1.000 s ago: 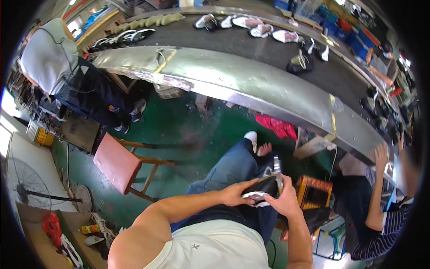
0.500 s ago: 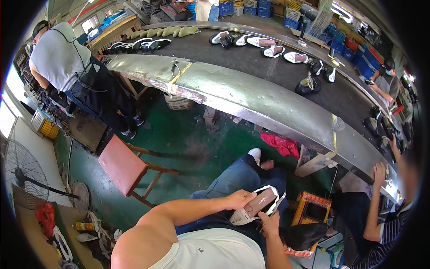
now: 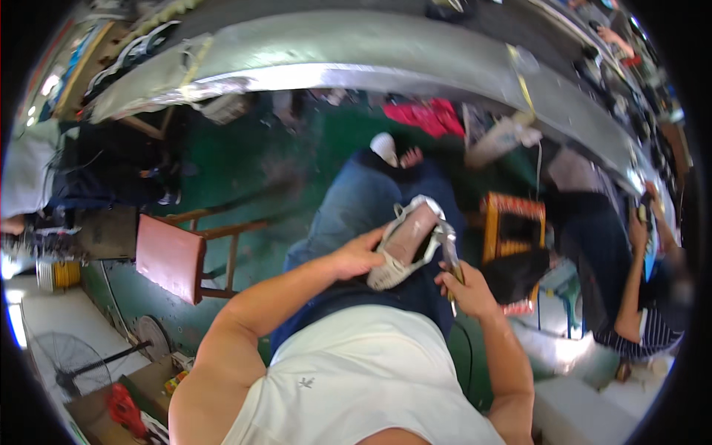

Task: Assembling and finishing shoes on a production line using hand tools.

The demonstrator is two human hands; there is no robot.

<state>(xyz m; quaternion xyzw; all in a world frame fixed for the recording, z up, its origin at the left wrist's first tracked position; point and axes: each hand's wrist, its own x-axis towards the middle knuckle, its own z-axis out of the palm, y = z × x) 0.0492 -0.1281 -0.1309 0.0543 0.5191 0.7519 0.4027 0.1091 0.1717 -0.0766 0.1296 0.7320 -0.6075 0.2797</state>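
Note:
Over my lap is a white shoe upper (image 3: 393,271) with a flat pinkish-brown bottom piece (image 3: 409,236) facing up inside its loose edge. My left hand (image 3: 357,256) grips its side near the lower end, thumb toward the edge. In my right hand (image 3: 473,291) is a metal hand tool that looks like pliers (image 3: 449,246), with a yellowish handle. Its metal head lies against the right edge of the upper; blur hides whether the jaws pinch the material. My right fingers are wrapped round the handle.
A metal-edged conveyor bench (image 3: 289,78) curves across the front. To the left stand a stool with a pink seat (image 3: 169,256) and a fan (image 3: 70,367). An orange-framed stool (image 3: 512,230) is at right, near a co-worker in a striped sleeve (image 3: 645,337). Another person (image 3: 33,174) stands far left.
My view has tipped down toward my lap. My right hand has left the shoe upper and now has the pliers at its edge. My left hand still holds the upper.

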